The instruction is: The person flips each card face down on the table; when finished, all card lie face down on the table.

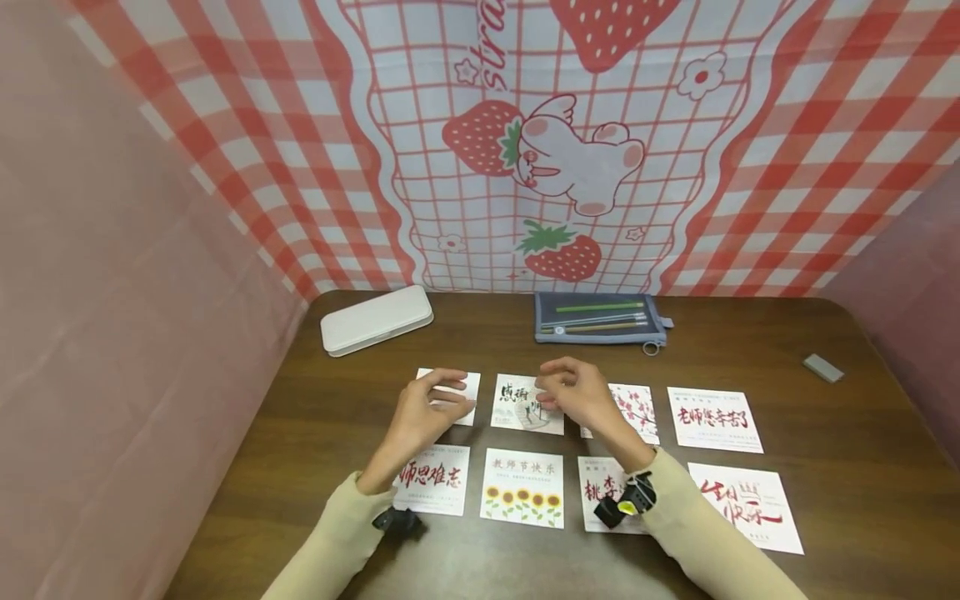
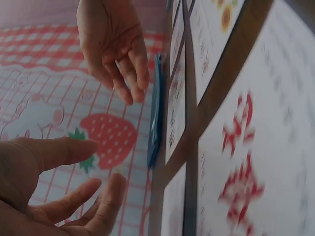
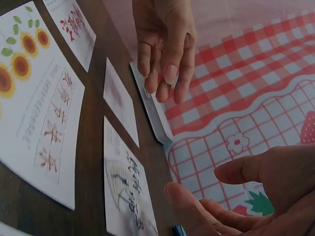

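Note:
Square printed cards lie in two rows on the brown table. My left hand [image 1: 417, 414] hovers over the back-left card [image 1: 471, 388], partly hiding it, its fingers loosely bent with nothing between them. Held likewise above the table, my right hand [image 1: 583, 398] is between the card with black writing [image 1: 514, 410] and the pink blossom card [image 1: 642, 407]. It grips nothing; in the right wrist view its thumb and fingers [image 3: 241, 172] stand apart. In the front row are a red-lettered card [image 1: 442, 498], a sunflower card [image 1: 522, 468] and another red-lettered card [image 1: 594, 475] partly behind the right wrist.
Two more red-lettered cards, one at the back right [image 1: 716, 437] and one at the front right [image 1: 776, 521], lie there. A white case [image 1: 377, 320] and a mesh pouch with pencils [image 1: 592, 337] rest along the back edge. A small grey block [image 1: 822, 367] lies far right.

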The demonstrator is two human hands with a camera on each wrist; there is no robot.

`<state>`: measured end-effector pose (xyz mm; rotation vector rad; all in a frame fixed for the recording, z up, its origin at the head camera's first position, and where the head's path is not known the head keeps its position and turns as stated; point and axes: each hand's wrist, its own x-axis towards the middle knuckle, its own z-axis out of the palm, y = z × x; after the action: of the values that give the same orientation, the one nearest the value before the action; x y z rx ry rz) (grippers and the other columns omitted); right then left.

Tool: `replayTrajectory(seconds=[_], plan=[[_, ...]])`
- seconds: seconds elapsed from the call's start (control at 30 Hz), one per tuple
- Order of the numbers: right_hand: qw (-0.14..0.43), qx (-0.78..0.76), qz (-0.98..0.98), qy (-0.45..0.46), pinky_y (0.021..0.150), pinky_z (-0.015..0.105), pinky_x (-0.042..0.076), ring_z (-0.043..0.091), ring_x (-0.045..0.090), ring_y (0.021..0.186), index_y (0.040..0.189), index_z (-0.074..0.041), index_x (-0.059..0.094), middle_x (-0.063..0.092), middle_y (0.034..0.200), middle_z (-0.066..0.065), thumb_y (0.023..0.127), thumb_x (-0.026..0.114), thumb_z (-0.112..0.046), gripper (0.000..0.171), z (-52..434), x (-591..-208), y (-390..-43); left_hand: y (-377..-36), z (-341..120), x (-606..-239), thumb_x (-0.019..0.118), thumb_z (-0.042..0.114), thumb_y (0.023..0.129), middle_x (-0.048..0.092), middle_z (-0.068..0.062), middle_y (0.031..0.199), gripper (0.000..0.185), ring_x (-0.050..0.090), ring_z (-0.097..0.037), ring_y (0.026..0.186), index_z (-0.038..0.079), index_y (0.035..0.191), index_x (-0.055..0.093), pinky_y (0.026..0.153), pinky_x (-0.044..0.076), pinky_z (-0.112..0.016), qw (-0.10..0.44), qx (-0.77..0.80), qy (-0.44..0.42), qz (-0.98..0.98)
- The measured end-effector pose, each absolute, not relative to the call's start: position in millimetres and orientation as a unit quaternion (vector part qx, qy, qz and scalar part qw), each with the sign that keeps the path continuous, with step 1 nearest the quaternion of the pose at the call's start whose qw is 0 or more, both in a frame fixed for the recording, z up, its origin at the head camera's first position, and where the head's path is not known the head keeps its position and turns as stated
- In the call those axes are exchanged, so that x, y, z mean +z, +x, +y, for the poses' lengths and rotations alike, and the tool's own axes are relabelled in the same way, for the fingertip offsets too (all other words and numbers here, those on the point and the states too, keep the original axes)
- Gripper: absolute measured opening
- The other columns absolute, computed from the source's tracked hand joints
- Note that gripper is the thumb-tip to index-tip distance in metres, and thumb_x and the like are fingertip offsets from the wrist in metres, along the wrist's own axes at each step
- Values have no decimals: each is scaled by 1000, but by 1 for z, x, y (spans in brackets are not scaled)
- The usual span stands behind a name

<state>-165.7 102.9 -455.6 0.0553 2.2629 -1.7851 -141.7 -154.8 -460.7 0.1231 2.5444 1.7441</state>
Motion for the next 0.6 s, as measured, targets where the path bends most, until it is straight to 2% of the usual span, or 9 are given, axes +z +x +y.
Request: replayTrajectory(seconds=[0.17,0.3,0.6], plan=[[131,-625,769,27,79,30,66,21,78,87,135,11,57,72,115,33,100,62,-7,40,115,-460,-161,-141,-141,-467,81,1,87,70,-26,125,48,74,-41,108,-3,132,65,85,65,-34,48,573,55,816],[143,-628,764,39,80,29,66,18,77,87,137,12,54,69,120,35,102,60,-8,41,123,-464,-156,-140,-131,-471,81,4,88,68,-26,131,51,71,-43,115,-2,135,62,94,64,-41,61,560,69,823],[168,-624,760,70,85,34,66,23,77,98,140,6,53,68,128,32,105,63,-25,48,132,-466,-140,-138,-117,-476,82,11,89,58,-29,144,63,61,-48,130,-3,144,54,106,57,-51,91,533,82,837]])
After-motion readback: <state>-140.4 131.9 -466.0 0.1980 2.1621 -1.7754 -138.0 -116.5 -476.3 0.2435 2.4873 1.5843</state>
